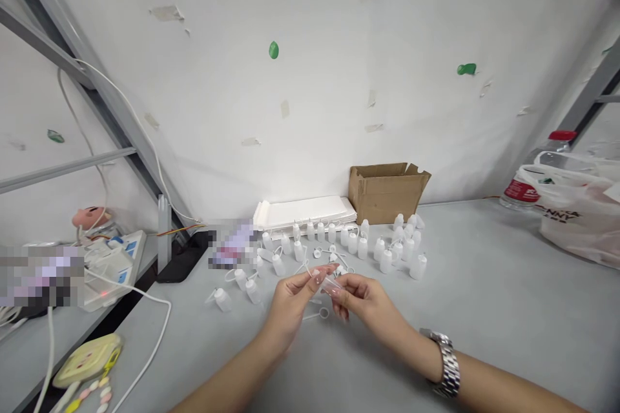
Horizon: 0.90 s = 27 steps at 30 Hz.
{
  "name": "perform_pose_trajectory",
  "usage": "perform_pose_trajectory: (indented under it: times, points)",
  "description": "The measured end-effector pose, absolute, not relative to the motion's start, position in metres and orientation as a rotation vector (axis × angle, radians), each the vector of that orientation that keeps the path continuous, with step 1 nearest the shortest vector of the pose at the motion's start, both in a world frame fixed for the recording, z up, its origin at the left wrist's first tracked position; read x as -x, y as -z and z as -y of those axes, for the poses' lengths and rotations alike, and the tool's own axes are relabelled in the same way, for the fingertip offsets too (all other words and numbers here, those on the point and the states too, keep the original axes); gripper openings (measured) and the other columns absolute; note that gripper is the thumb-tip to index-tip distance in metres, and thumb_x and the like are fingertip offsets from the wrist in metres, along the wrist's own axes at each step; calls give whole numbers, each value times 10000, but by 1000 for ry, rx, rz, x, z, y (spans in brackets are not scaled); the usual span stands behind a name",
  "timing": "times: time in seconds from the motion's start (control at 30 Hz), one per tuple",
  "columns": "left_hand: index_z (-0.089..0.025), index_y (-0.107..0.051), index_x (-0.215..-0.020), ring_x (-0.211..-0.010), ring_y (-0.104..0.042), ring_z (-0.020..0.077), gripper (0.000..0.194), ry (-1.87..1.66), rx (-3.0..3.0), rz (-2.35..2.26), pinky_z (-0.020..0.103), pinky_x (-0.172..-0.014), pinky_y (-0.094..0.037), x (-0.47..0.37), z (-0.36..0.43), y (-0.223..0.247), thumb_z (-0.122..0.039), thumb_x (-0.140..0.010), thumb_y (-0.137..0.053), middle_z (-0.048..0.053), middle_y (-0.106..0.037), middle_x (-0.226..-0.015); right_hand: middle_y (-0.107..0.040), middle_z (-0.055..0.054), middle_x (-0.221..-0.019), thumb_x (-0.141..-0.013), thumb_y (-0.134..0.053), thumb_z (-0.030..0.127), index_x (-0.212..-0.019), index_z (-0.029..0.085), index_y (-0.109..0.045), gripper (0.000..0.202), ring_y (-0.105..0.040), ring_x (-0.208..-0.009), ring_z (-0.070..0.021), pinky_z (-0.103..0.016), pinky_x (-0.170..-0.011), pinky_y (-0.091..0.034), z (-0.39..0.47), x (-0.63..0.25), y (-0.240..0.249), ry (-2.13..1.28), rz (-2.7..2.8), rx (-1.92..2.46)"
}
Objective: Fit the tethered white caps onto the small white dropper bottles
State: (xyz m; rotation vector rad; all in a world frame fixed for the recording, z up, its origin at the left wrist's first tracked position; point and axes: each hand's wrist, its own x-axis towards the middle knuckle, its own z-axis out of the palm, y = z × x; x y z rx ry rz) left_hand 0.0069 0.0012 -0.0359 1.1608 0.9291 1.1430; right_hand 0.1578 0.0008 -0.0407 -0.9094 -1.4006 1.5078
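Note:
Near the middle of the grey table, my left hand (294, 300) and my right hand (361, 297) meet over a small translucent bottle (330, 285). The right fingers pinch its body, while the left thumb and fingers close at its upper left end, where a small white part shows. Fingers hide much of the bottle. Several similar small bottles (298, 251) stand in loose groups behind the hands. Loose white caps (317, 252) lie among them, and a thin white strap with a ring (323, 313) lies just below the hands.
At the back are a white stack of flat sheets (305, 213) and an open cardboard box (387, 197). A plastic bag (576, 213) and a red-capped bottle (520, 190) stand at right. On the left are a black phone (180, 262), a power strip (113, 271), cables and a yellow case (90, 359).

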Motion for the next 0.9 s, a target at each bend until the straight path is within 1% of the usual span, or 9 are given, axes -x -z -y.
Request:
perform_pose_trajectory:
  times: [0.07,0.13,0.2,0.3,0.43,0.57,0.67,0.77,0.9]
  points:
    - [-156,-734,-845,-1158,-488,295,285,-1111,-1177,-878,381,-991,-330,-7,-2,35,-400,-790,-596,101,-650,-1137,-534,37,-511,-734,-659,439,-595,142,-545,347,-433,-445,-64,-212,-489,-333,-3,-158,42,-1679,1302,798]
    - [-145,-734,-828,-1144,-497,293,298,-1089,-1144,-823,380,-983,-337,-6,-4,34,-405,-791,-593,107,-649,-1134,-530,35,-505,-741,-667,400,-583,131,-547,334,-419,-434,-50,-200,-475,-312,-5,-159,44,-1835,1180,669]
    - [-146,-724,-890,-1118,-519,278,327,-1081,-1059,-776,380,-984,-337,-6,-5,31,-423,-801,-575,110,-666,-1097,-540,23,-506,-747,-666,392,-620,117,-579,316,-436,-438,-51,-198,-475,-317,-6,-159,45,-1943,1074,587]
    - [-144,-704,-960,-1072,-554,263,382,-1094,-970,-751,380,-984,-339,-5,-6,29,-460,-799,-562,112,-696,-1016,-594,-15,-551,-754,-659,403,-696,103,-612,309,-499,-476,-69,-205,-501,-360,-6,-159,48,-2015,999,568]
    - [-130,-721,-883,-1077,-549,274,328,-1119,-990,-834,370,-970,-353,-5,-7,28,-418,-743,-648,119,-699,-1007,-635,-46,-619,-753,-639,461,-713,107,-610,357,-546,-506,-89,-225,-520,-402,-5,-156,50,-1981,1062,605]
    - [-132,-725,-862,-1075,-547,280,311,-1150,-979,-887,365,-942,-376,-5,-8,30,-403,-719,-674,119,-696,-1018,-631,-15,-641,-699,-682,470,-755,131,-620,350,-565,-547,-107,-260,-581,-438,-3,-154,47,-1762,1234,749]
    - [-136,-728,-842,-1041,-563,277,309,-1151,-1004,-894,367,-932,-380,-5,-7,32,-414,-729,-658,114,-702,-997,-615,2,-598,-692,-686,468,-712,137,-615,338,-559,-548,-113,-270,-598,-436,-2,-155,43,-1634,1313,833]
    - [-137,-732,-788,-1033,-563,285,319,-1130,-1067,-909,378,-927,-380,-7,-5,33,-435,-751,-625,112,-697,-1004,-610,-3,-583,-705,-678,462,-645,136,-596,341,-545,-525,-105,-262,-577,-422,-1,-155,42,-1690,1286,764]
    - [-150,-717,-727,-1116,-519,297,295,-1072,-1077,-805,390,-967,-357,-9,-2,28,-426,-761,-617,107,-696,-997,-615,-22,-598,-736,-668,434,-691,116,-623,325,-533,-521,-93,-240,-555,-406,-3,-157,43,-1903,1122,566]
